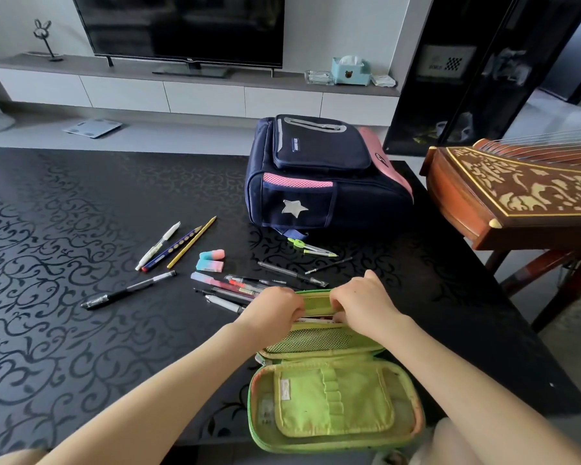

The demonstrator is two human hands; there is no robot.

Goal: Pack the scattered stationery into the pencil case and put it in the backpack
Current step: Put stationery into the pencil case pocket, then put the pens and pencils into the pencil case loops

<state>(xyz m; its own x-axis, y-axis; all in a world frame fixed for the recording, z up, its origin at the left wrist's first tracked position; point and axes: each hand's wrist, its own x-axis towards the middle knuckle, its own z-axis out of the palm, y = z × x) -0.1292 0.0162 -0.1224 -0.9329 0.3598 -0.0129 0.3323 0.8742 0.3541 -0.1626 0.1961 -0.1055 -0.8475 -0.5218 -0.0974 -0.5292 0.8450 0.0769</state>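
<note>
The green pencil case (332, 397) lies unzipped at the table's (64, 229) near edge, long axis left to right. Both hands, left (275, 308) and right (363, 305), pinch its far flap. The backpack (316, 176) lies beyond.

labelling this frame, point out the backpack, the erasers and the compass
backpack (319, 152), head view, front pocket
erasers (210, 260), head view, where the two meet
compass (311, 247), head view, middle of its legs

Soft daylight from the right, wide-angle bending at edges, sharp focus.
</note>
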